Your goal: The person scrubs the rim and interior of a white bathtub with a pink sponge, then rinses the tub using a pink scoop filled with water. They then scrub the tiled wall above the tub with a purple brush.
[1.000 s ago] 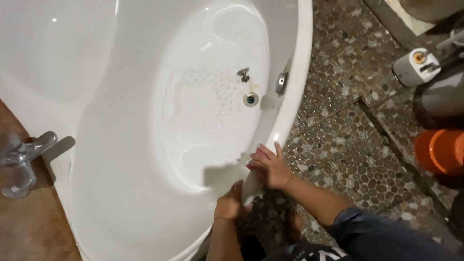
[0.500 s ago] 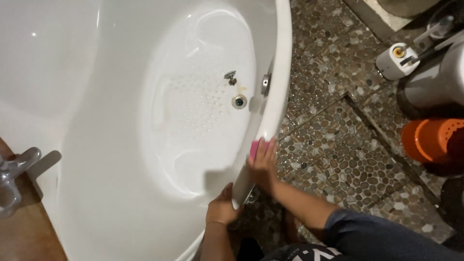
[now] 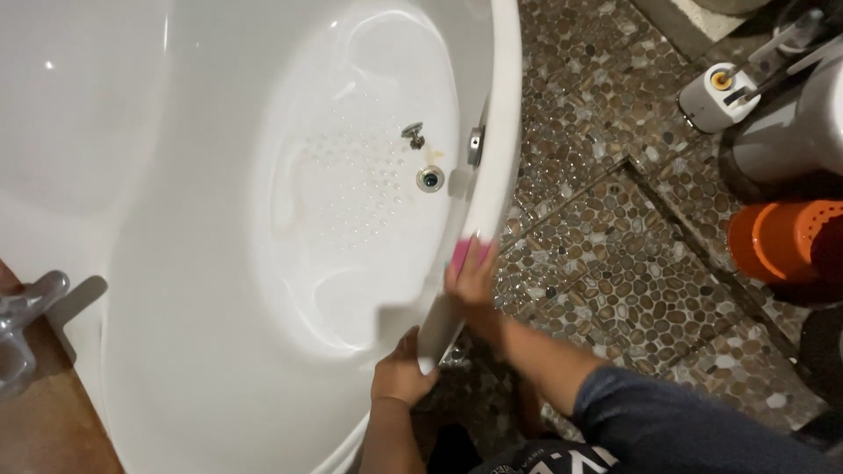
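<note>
While the rim is worked: both hands are seen at the near edge of a white bathtub [image 3: 219, 290].
Right hand: the right hand [image 3: 472, 283] is laid flat on the tub's rounded rim, its fingers [image 3: 479, 260] held together and pressed onto a pink sponge [image 3: 460, 252].
Sponge: it is trapped between those fingers and the rim, only its pink edge showing just past the fingertips.
Left hand: the left hand [image 3: 400, 373] is set against the inner side of the rim, below and nearer the body than the right fingers; its fingers are curled loosely on the white wall, nothing seen held.
Drain: a round drain [image 3: 429, 178] and a loose metal plug [image 3: 412, 133] are found on the tub floor, well beyond the fingertips.
Floor: a pebble floor [image 3: 615, 254] is spread to the outside of the right fingers.
Far side: an orange basket [image 3: 777, 241] is seen well apart.
Tap: a metal tap [image 3: 22, 320] is mounted far beyond the left fingers.
</note>
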